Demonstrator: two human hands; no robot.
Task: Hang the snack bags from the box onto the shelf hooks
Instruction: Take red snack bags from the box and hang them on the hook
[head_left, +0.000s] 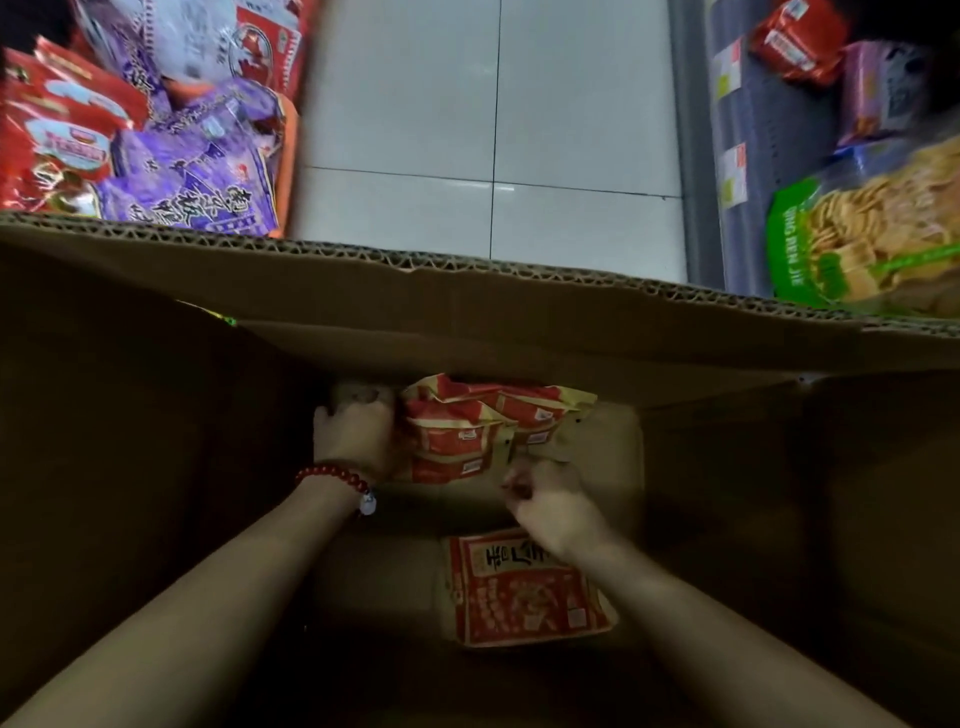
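Two bare forearms reach down into a deep cardboard box (467, 312), seen from above. At far left, outside the box, lies a heap of purple bags (192, 182) and red bags (57, 135), blurred. Inside the box, the left hand (356, 431), with a red bead bracelet (332, 475) on its wrist, has its fingers curled around the left edge of a bunch of red and yellow snack bags (467, 426), gripping them against the far wall of the box. The bunch stands crumpled on the box floor, several packets pressed together.

Just right of and nearer than the bunch, the right hand (550, 506) has its fingers curled close to the lower right corner of the bunch; whether it pinches a bag or holds nothing cannot be told. Under that wrist, one more red snack bag (524, 592) lies flat on the box floor, face up, apart from the bunch.

Beyond the box runs a pale tiled floor (415, 104). At far right stands a grey shelf (748, 156) carrying red, purple and green packets (857, 239).
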